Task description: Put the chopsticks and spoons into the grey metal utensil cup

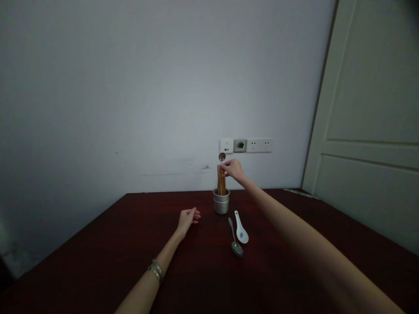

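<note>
A silver metal utensil holder with small holes stands on the table, and a bundle of wooden chopsticks rises out of it. My right hand is at the top of the chopsticks, its fingers pinched on a metal spoon whose round bowl points up. The spoon's lower handle is hidden among the chopsticks. My left hand rests on the table left of the holder, fingers loosely bent and a little apart, with nothing in it. In front of the holder lie a white ceramic spoon and another metal spoon.
The dark red table reaches back to a pale wall. Sockets and switches sit on the wall behind the holder. A panelled light door stands at the right, and a thin strip lies near the table's back right edge.
</note>
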The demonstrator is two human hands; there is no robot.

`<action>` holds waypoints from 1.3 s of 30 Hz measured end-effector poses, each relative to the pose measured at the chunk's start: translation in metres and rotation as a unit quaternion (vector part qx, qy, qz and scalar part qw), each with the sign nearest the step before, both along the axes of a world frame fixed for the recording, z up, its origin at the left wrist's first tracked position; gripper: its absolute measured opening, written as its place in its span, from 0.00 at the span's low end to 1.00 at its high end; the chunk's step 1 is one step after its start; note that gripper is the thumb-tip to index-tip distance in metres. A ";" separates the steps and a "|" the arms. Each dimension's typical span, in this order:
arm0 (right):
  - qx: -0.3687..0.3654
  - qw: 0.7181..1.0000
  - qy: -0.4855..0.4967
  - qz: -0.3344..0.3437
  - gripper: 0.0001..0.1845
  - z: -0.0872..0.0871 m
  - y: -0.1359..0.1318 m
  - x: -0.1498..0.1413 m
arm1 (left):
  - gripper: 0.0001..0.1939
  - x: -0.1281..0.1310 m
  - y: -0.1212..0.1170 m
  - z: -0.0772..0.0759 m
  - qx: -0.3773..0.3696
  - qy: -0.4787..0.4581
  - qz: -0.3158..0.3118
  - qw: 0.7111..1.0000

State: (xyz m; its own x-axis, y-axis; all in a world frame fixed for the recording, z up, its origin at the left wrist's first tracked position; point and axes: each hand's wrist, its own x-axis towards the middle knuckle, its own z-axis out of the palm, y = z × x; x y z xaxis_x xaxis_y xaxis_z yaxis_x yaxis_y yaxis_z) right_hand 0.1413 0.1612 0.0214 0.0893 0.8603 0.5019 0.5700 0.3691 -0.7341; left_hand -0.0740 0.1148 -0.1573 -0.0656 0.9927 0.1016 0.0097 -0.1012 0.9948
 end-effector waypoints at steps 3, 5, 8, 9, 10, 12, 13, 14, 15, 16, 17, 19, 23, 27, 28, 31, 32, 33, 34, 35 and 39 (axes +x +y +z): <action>-0.014 0.998 -0.052 -0.025 0.13 -0.010 0.013 -0.004 | 0.17 0.001 0.002 -0.004 0.011 0.021 -0.012 1.000; -0.017 0.996 -0.076 -0.036 0.13 -0.017 0.020 -0.007 | 0.18 0.002 0.003 -0.006 0.014 0.033 -0.016 0.999; -0.015 0.995 -0.093 -0.045 0.12 -0.029 0.029 -0.009 | 0.18 0.003 0.004 -0.008 0.021 0.048 -0.015 0.999; -0.015 0.994 -0.099 -0.048 0.11 -0.033 0.031 -0.010 | 0.18 0.003 0.004 -0.009 0.023 0.052 -0.015 0.998; -0.016 0.993 -0.104 -0.051 0.11 -0.037 0.033 -0.010 | 0.18 0.003 0.005 -0.010 0.023 0.055 -0.014 0.998; -0.021 0.992 -0.114 -0.055 0.11 -0.045 0.036 -0.010 | 0.18 0.003 0.006 -0.011 0.024 0.058 -0.016 0.998; -0.025 0.991 -0.119 -0.054 0.11 -0.048 0.037 -0.010 | 0.19 0.003 0.006 -0.011 0.025 0.059 -0.017 0.998; -0.031 0.991 -0.123 -0.053 0.12 -0.051 0.038 -0.010 | 0.19 0.002 0.006 -0.012 0.026 0.061 -0.018 0.998; -0.036 0.990 -0.126 -0.050 0.12 -0.054 0.038 -0.010 | 0.19 0.002 0.006 -0.012 0.027 0.064 -0.019 0.997; -0.041 0.990 -0.129 -0.048 0.12 -0.057 0.038 -0.010 | 0.19 0.002 0.007 -0.012 0.028 0.068 -0.019 0.997; -0.045 0.989 -0.132 -0.046 0.11 -0.059 0.038 -0.010 | 0.19 0.002 0.007 -0.013 0.028 0.071 -0.019 0.997; -0.051 0.988 -0.136 -0.043 0.11 -0.063 0.037 -0.011 | 0.19 0.002 0.007 -0.013 0.028 0.077 -0.019 0.996; -0.064 0.987 -0.147 -0.033 0.10 -0.069 0.036 -0.013 | 0.19 0.002 0.007 -0.013 0.029 0.083 -0.019 0.996; -0.088 0.985 -0.147 -0.021 0.09 -0.075 0.035 -0.015 | 0.19 0.002 0.007 -0.012 0.028 0.090 -0.018 0.995; -0.093 0.985 -0.144 -0.017 0.10 -0.076 0.035 -0.016 | 0.19 0.002 0.006 -0.012 0.027 0.092 -0.019 0.995; -0.100 0.984 -0.145 -0.011 0.10 -0.079 0.036 -0.017 | 0.19 0.002 0.007 -0.012 0.025 0.097 -0.017 0.995; -0.100 0.984 -0.148 -0.011 0.10 -0.080 0.036 -0.018 | 0.19 0.002 0.007 -0.012 0.025 0.099 -0.017 0.995; -0.100 0.983 -0.151 -0.010 0.10 -0.081 0.036 -0.018 | 0.19 0.002 0.007 -0.013 0.026 0.099 -0.016 0.995; -0.102 0.983 -0.154 -0.009 0.10 -0.082 0.037 -0.018 | 0.19 0.002 0.008 -0.013 0.028 0.098 -0.016 0.995; -0.107 0.982 -0.156 -0.009 0.09 -0.082 0.037 -0.018 | 0.19 0.002 0.008 -0.013 0.029 0.096 -0.017 0.995; -0.131 0.979 -0.158 -0.007 0.09 -0.083 0.038 -0.019 | 0.19 0.002 0.009 -0.014 0.035 0.090 -0.021 0.995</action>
